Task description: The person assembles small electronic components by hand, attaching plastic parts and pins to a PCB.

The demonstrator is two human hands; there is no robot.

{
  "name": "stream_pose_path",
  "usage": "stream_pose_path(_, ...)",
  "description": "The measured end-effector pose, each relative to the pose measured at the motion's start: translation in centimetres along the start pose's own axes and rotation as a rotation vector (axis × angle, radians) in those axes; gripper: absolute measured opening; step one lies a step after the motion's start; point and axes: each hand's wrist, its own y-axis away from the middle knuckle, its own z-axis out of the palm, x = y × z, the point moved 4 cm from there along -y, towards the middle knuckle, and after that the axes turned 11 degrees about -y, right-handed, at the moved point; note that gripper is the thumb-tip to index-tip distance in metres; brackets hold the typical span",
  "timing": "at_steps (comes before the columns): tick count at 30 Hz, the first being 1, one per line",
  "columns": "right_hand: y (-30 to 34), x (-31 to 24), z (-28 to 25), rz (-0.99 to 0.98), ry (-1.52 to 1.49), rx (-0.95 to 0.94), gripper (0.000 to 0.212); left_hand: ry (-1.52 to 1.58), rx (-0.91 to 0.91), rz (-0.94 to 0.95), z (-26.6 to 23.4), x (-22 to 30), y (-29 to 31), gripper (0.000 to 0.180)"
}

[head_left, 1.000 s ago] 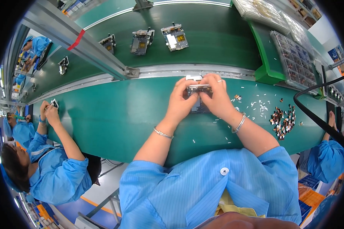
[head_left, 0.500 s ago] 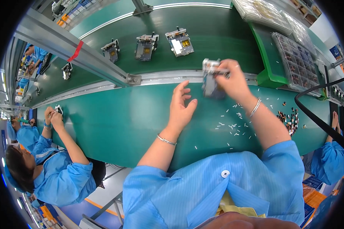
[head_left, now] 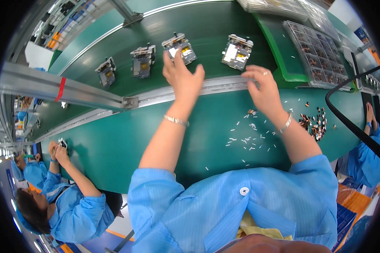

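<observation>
My left hand (head_left: 183,78) reaches over the rail with fingers spread. Its fingertips overlap the near edge of a circuit-board module (head_left: 182,47) on the dark green belt; whether they touch it I cannot tell. My right hand (head_left: 262,88) holds nothing, its fingers apart and slightly curled by the rail. Just beyond it lies another module (head_left: 237,52), with a white panel, a yellow patch and a metal frame. Two similar modules, one nearer (head_left: 142,62) and one farther left (head_left: 106,72), rest along the belt.
Small white strips (head_left: 250,139) and a pile of tiny orange-black parts (head_left: 316,124) lie on the green worktop. A compartment tray (head_left: 316,52) stands by a green-edged platform (head_left: 293,76). A metal post (head_left: 63,86) and black cable (head_left: 352,122) flank me. A co-worker (head_left: 67,202) sits left.
The module that my right hand held over the rail now lies on the belt, let go. My left hand has moved forward to another module. The whole view has shifted somewhat.
</observation>
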Motion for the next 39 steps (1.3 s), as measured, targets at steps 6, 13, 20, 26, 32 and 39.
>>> stream_pose_path(6,6.7,1.0,-2.0,0.372,-0.124,-0.167,0.016,-0.233,-0.270,-0.148,3.0,-0.9,-6.0,0.077)
stream_pose_path(13,8.4,0.8,-1.9,0.231,0.016,-0.100,0.014,-0.005,-0.197,0.053,-0.5,1.5,-0.8,0.069)
stream_pose_path(20,9.0,0.5,-1.0,0.159,0.061,-0.044,0.012,-0.010,-0.346,0.083,-7.3,4.8,11.2,0.071)
stream_pose_path(26,10.1,-3.7,-0.9,0.190,-0.329,-0.195,0.011,0.293,-0.261,0.245,-10.3,6.7,13.2,0.034)
stream_pose_path(32,10.3,-7.2,-0.5,0.132,-0.319,-0.292,0.015,0.629,-0.503,0.053,-8.7,6.6,15.1,0.007)
stream_pose_path(39,11.6,-4.5,0.6,0.530,-0.571,-0.142,0.006,0.409,-0.151,0.373,-9.2,7.2,14.9,0.013)
